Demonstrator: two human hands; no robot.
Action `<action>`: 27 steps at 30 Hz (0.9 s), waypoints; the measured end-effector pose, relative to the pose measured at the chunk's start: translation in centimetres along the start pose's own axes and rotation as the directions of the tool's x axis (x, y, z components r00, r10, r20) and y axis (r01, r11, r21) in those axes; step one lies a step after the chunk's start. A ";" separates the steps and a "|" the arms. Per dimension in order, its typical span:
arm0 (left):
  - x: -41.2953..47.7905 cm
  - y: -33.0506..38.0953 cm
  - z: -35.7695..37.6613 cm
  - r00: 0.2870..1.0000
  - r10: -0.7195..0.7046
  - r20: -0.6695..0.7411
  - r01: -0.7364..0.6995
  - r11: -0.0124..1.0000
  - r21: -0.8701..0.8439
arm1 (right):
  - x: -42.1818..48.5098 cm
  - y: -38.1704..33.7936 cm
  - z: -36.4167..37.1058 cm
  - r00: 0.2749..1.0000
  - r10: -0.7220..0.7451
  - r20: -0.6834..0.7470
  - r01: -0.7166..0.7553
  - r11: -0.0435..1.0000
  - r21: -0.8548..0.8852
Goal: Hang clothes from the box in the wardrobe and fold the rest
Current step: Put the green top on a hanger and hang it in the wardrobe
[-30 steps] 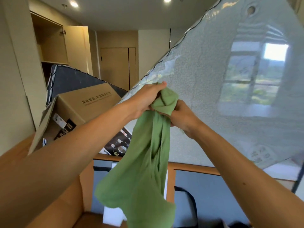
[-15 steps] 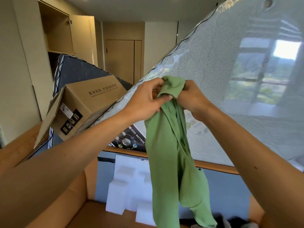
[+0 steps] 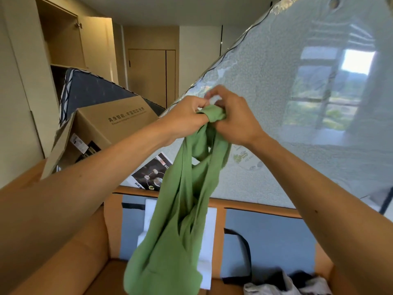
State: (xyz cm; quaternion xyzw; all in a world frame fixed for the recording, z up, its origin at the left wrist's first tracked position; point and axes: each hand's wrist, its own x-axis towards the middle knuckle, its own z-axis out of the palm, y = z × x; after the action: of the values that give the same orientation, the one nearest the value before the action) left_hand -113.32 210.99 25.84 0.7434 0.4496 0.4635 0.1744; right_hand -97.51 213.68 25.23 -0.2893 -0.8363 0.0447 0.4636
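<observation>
A green garment point(image 3: 178, 220) hangs bunched and twisted in front of me, held up at chest height. My left hand point(image 3: 185, 118) and my right hand point(image 3: 234, 118) both pinch its top edge, close together and almost touching. The cloth droops down over an open orange-and-blue fabric box point(image 3: 265, 237) below. More clothes point(image 3: 282, 283), grey and dark, lie in the box at the lower right. An open wardrobe point(image 3: 61, 41) with a wooden door stands at the far left.
A plastic-wrapped mattress point(image 3: 297, 103) leans across the right. A cardboard carton point(image 3: 110, 126) rests tilted on a dark mattress point(image 3: 91, 92) at the left. White foam blocks point(image 3: 151, 218) stand in the box behind the garment. A closed door point(image 3: 148, 75) is at the back.
Both hands have dropped slightly and regripped the garment's top edge. The cloth has swung and twisted, its lower part now bunched to the left. The view has tilted down a little.
</observation>
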 end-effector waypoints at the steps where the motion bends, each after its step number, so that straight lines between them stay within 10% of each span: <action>1: -0.2 -0.4 -0.2 0.999 0.017 -0.045 -0.017 1.000 0.005 | 0.1 -0.1 0.0 1.000 0.022 -0.004 -0.022 1.000 -0.002; 4: -1.4 -3.7 -1.0 0.989 0.083 -0.123 -0.065 0.988 0.143 | 0.6 -0.5 -0.6 0.985 0.113 -0.130 -0.109 0.993 0.039; 16: -6.8 -15.2 -3.3 0.888 -0.411 0.205 0.273 0.831 0.485 | 3.3 1.7 -8.6 0.837 0.416 -0.356 -0.483 0.866 -0.126; 27: -7.5 -17.7 -2.2 0.839 -0.539 0.077 0.306 0.584 0.752 | 2.4 5.2 -15.0 0.704 0.442 -0.555 -0.604 0.785 -0.141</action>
State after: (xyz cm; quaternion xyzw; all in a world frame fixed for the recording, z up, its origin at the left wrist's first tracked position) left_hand -125.42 213.90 10.96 0.6810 0.7267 0.0787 0.0445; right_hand -84.14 216.37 33.76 -0.5883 -0.5661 -0.0322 0.5766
